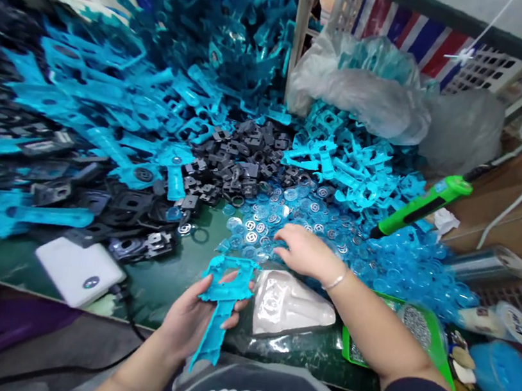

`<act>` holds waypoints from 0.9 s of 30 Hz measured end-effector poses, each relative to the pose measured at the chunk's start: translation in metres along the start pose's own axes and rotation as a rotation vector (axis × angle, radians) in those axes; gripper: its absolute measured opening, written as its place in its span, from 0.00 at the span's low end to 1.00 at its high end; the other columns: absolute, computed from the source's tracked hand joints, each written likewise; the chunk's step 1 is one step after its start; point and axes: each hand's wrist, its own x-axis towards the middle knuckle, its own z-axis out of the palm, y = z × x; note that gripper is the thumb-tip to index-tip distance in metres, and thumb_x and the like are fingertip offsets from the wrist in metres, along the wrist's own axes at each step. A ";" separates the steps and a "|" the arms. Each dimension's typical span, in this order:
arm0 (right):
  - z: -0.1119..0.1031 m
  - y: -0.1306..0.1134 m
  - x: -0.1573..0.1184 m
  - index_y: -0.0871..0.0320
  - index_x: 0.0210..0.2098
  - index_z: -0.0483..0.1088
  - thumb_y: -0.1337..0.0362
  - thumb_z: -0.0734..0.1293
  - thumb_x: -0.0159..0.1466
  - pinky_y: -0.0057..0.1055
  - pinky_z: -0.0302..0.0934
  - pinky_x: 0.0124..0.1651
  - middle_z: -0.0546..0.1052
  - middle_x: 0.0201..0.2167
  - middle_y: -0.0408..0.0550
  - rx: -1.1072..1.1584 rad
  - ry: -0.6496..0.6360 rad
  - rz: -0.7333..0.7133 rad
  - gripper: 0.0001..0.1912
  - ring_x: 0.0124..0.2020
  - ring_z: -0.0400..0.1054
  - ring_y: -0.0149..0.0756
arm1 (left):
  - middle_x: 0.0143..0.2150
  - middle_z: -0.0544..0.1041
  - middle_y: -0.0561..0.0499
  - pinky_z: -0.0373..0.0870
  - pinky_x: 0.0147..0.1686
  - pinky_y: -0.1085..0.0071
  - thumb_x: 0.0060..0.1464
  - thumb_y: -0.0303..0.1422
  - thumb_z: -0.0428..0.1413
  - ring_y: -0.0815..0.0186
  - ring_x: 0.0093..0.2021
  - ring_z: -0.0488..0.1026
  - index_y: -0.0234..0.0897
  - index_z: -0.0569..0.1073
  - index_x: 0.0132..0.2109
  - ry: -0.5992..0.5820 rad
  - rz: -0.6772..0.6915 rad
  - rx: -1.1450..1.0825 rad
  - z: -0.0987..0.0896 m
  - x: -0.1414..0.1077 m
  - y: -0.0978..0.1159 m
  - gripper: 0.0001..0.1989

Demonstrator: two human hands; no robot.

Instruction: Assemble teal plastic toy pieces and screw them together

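A blue plastic part [228,285] with a square frame and a long handle rests in my left hand [190,315], its fingers wrapped round it. My right hand [304,251] reaches over a pile of clear blue discs [263,215], fingertips bent down at the near left side of the pile; whether they pinch a disc is too small to tell. Below my right hand a pale moulded fixture [291,306] lies on the green table [182,275], beside the held part.
Heaps of blue parts [92,81] and black parts [232,159] cover the back and left. A green electric screwdriver [424,205] hangs at the right. A green tray [439,343] of screws sits under my right forearm. A white box [78,270] with a cable lies front left.
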 end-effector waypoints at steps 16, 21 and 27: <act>0.005 -0.028 0.154 0.59 0.56 0.68 0.63 0.68 0.65 0.52 0.57 0.60 0.76 0.53 0.59 -0.114 0.275 0.155 0.21 0.58 0.64 0.57 | 0.55 0.82 0.39 0.79 0.44 0.57 0.58 0.53 0.60 0.51 0.46 0.82 0.37 0.75 0.57 0.207 0.327 -0.009 -0.023 -0.010 0.011 0.29; -0.009 -0.052 0.071 0.54 0.64 0.61 0.60 0.69 0.65 0.49 0.61 0.61 0.74 0.55 0.55 0.328 0.378 -0.062 0.29 0.57 0.66 0.48 | 0.56 0.82 0.43 0.76 0.52 0.53 0.52 0.54 0.65 0.48 0.52 0.80 0.41 0.75 0.56 0.237 0.419 -0.055 -0.013 0.003 0.021 0.30; 0.004 -0.065 -0.029 0.48 0.64 0.66 0.62 0.72 0.65 0.53 0.57 0.68 0.65 0.64 0.55 0.432 0.140 -0.239 0.29 0.65 0.61 0.49 | 0.56 0.81 0.47 0.70 0.60 0.57 0.45 0.42 0.73 0.52 0.58 0.76 0.42 0.74 0.57 0.267 0.608 0.203 0.016 0.023 0.014 0.32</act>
